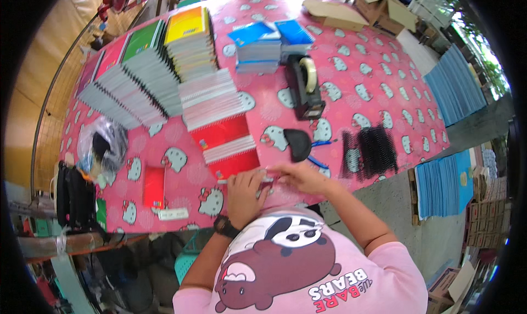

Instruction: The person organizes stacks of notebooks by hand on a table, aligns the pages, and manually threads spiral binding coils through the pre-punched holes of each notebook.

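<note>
My left hand (247, 192), with a dark watch on its wrist, is at the table's near edge, beside the near end of a leaning row of red spiral notebooks (233, 164). Its fingers and thumb curl around something mostly hidden beneath them. Close on its right, my right hand (301, 178) has thumb and fingertips pinched together at the same spot. What is in the pinch is too small to make out. Right of the hands lie blue-handled pliers (318, 161), a dark rounded pouch (298, 144) and a bundle of black coils (376, 151).
Tall stacks of green (144, 43) and yellow notebooks (188, 26) stand at the back left. Blue notebooks (258, 48) and a black tape dispenser (305, 86) sit farther back. A single red notebook (154, 186) and plastic bag (102, 146) lie left. Blue stacks (443, 182) stand beyond the right edge.
</note>
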A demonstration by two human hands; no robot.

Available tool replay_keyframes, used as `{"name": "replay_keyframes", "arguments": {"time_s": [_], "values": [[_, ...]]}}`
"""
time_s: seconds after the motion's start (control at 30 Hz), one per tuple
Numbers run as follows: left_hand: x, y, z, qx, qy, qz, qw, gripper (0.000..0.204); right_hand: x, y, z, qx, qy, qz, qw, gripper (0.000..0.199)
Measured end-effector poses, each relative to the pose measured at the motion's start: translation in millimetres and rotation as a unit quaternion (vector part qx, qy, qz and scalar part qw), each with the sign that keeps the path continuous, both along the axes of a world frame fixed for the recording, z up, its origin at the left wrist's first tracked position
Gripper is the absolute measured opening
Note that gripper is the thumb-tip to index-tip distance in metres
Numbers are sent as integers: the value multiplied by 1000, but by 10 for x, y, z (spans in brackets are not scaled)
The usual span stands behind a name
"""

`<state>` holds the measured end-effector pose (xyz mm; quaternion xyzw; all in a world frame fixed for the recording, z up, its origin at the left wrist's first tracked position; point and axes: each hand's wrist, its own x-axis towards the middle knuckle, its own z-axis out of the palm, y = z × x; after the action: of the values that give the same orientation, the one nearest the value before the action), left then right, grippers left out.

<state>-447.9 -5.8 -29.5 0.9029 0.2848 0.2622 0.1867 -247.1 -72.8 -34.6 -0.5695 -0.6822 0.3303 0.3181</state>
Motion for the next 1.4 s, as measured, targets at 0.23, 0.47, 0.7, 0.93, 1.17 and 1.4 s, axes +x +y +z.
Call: {"name": "replay_keyframes", "arguments": {"time_s": [0.23,0.47,0.7,0.93,1.17,1.4], "values": [[-3,-28,-108,-23,-3,-43,999,23,-66,0,-44,-5,24,37,999,57],[-7,-56,-77,-13,12,-90,996,26,275,146,-12,117,-83,-61,988,46],[-26,-40,-107,-19,-3,-106,994,17,608,221,-321,39,-264,-67,962,70],[9,-86,-27,-1,-65,-109,992,16,618,308,-299,15,-238,-83,968,77],[-7,-67,33,-33,-38,-138,989,20,514,401,-480,66,-189,-96,975,69],[15,-105,102,4,-31,-147,989,23,381,281,-122,28,5,-78,997,57]]}}
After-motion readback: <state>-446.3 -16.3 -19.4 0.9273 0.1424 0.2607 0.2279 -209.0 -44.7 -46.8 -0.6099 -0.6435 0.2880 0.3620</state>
